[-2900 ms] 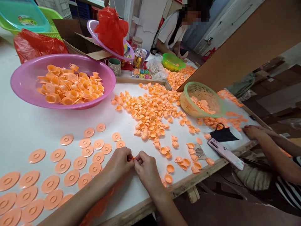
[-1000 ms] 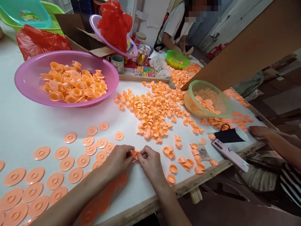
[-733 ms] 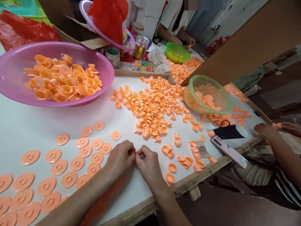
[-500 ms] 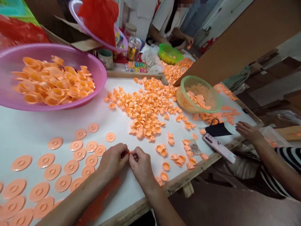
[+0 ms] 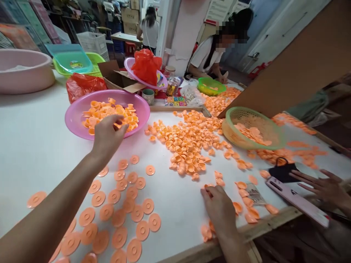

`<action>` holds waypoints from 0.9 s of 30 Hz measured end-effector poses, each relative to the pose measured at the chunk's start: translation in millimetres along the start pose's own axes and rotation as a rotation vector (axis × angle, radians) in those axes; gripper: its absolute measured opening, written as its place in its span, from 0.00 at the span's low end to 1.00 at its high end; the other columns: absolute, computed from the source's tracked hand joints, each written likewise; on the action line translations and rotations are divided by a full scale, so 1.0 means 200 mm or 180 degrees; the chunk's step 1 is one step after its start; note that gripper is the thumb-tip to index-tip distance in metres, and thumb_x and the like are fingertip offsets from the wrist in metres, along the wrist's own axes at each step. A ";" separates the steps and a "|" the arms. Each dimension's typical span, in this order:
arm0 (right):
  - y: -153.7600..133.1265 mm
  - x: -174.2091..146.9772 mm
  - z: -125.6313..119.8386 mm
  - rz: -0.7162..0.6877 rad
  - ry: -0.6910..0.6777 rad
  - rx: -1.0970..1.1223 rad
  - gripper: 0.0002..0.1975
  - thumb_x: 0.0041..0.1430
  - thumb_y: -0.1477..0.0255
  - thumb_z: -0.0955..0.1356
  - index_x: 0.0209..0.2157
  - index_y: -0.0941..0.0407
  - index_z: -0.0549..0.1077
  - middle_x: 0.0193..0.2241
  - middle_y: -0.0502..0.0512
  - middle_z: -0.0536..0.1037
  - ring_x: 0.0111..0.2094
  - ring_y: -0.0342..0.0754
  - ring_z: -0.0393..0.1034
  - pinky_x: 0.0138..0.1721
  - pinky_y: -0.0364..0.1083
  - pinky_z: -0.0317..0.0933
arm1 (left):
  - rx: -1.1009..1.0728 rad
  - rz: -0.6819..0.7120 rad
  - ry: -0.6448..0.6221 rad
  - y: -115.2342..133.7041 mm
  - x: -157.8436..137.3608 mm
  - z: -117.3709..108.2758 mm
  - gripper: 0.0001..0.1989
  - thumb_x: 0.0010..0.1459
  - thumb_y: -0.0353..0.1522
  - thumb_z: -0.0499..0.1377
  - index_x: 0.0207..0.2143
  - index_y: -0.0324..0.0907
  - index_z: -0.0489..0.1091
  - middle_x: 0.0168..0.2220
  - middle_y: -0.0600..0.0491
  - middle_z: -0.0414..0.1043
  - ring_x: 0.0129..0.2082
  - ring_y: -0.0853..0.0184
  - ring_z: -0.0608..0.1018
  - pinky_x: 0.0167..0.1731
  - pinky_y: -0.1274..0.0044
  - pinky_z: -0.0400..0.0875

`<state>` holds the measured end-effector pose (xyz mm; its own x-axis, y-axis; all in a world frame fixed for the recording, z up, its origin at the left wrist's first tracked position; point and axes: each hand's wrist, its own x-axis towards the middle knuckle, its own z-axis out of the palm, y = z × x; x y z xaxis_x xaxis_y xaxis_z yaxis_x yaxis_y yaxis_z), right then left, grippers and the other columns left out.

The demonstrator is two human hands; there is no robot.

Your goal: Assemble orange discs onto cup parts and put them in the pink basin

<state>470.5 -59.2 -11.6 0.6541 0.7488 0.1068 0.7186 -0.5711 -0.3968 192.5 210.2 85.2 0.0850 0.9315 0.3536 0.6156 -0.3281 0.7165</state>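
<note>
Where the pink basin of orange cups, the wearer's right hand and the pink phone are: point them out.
Pink basin [image 5: 74, 116]: head view, bare inner wall at its left.
Right hand [image 5: 219, 206]: head view, back of the hand.
Pink phone [image 5: 297, 202]: head view, middle of its back.

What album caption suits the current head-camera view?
Left hand at a pink basin of orange cups, right hand among loose cups, orange discs spread on the white table.
</note>
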 end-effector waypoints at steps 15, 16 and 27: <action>-0.39 -0.07 0.15 -0.1031 -0.0594 0.1559 0.10 0.64 0.74 0.63 0.33 0.55 0.75 0.31 0.54 0.71 0.33 0.47 0.69 0.35 0.44 0.65 | -0.0427 0.0439 -0.2592 0.01 -0.82 0.49 0.05 0.52 0.25 0.54 0.29 0.42 0.66 0.33 0.56 0.62 0.27 0.71 0.66 0.27 0.77 0.58; -0.38 -0.09 0.16 -0.1093 -0.0592 0.1472 0.10 0.64 0.75 0.63 0.33 0.55 0.75 0.31 0.53 0.70 0.31 0.46 0.68 0.34 0.44 0.64 | -0.0483 0.0398 -0.2549 0.01 -0.83 0.50 0.05 0.53 0.25 0.54 0.30 0.42 0.66 0.33 0.56 0.62 0.28 0.71 0.66 0.28 0.77 0.59; -0.44 -0.13 0.20 -0.1836 -0.0320 0.0478 0.15 0.62 0.83 0.58 0.30 0.55 0.71 0.27 0.53 0.67 0.29 0.47 0.62 0.29 0.44 0.57 | -0.0682 0.0274 -0.2348 0.01 -0.85 0.49 0.09 0.54 0.23 0.54 0.26 0.42 0.57 0.30 0.58 0.60 0.27 0.72 0.65 0.27 0.77 0.59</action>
<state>381.3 -15.7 -16.4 0.1382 0.9559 0.2591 0.9047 -0.0154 -0.4257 257.1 66.8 -32.1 0.6720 0.7402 -0.0250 0.4245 -0.3573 0.8319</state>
